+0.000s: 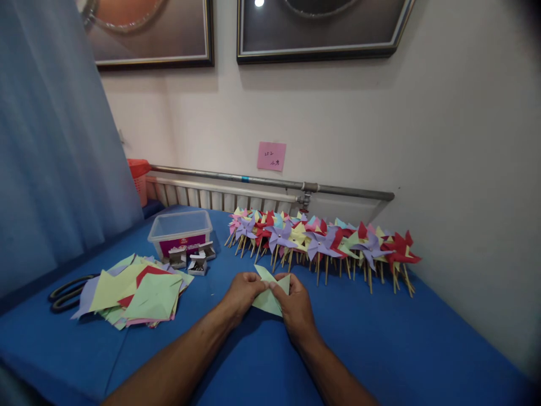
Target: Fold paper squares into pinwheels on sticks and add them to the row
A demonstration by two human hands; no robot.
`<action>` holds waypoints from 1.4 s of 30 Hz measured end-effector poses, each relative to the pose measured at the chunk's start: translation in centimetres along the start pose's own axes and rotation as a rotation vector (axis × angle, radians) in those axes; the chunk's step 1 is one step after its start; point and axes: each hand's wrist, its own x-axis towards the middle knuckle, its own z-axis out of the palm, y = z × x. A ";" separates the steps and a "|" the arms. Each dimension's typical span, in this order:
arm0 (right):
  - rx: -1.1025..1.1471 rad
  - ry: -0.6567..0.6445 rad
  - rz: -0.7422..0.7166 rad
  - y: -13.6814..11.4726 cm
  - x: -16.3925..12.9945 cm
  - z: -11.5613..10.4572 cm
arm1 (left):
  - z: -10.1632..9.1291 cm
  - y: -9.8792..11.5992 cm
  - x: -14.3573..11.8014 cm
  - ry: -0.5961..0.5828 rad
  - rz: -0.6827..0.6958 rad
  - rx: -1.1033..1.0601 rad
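Observation:
A pale green piece of paper (269,303) is held up between both hands over the blue table, with some of its corners bent toward the middle. My left hand (244,293) pinches its left side, the thumb pressed near the centre. From the right, my right hand (297,304) grips the same paper, its thumb meeting the left one at the middle. The fingers behind the sheet are partly hidden. To the left lies a loose pile of coloured paper squares (154,296), a light green one on top. Beyond the hands stand many finished paper pinwheels (322,242) on wooden sticks.
Black-handled scissors (67,293) lie partly under the paper pile. A clear plastic tub (180,225) stands behind small open boxes (198,265) holding small metal pieces. A metal pipe (270,183) runs along the wall, and a blue curtain (59,141) hangs at the left.

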 end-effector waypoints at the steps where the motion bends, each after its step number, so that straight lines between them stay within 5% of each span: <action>1: 0.000 -0.004 -0.002 0.0 0.0 0.0 | 0.0 -0.1 0.1 0.010 0.003 0.019; 12: 0.351 -0.147 0.093 -0.9 -0.6 0.0 | -1.2 0.2 1.0 0.079 0.001 -0.174; 19: 0.381 -0.247 0.065 -1.1 -0.9 0.3 | -1.9 0.4 1.4 0.102 0.013 -0.212; 30: 0.302 -0.168 0.037 0.0 -0.3 0.2 | -0.4 0.1 0.8 0.155 0.143 0.056; 42: 0.353 -0.164 0.095 -0.6 -0.5 0.3 | -0.6 0.1 0.6 0.088 0.058 -0.087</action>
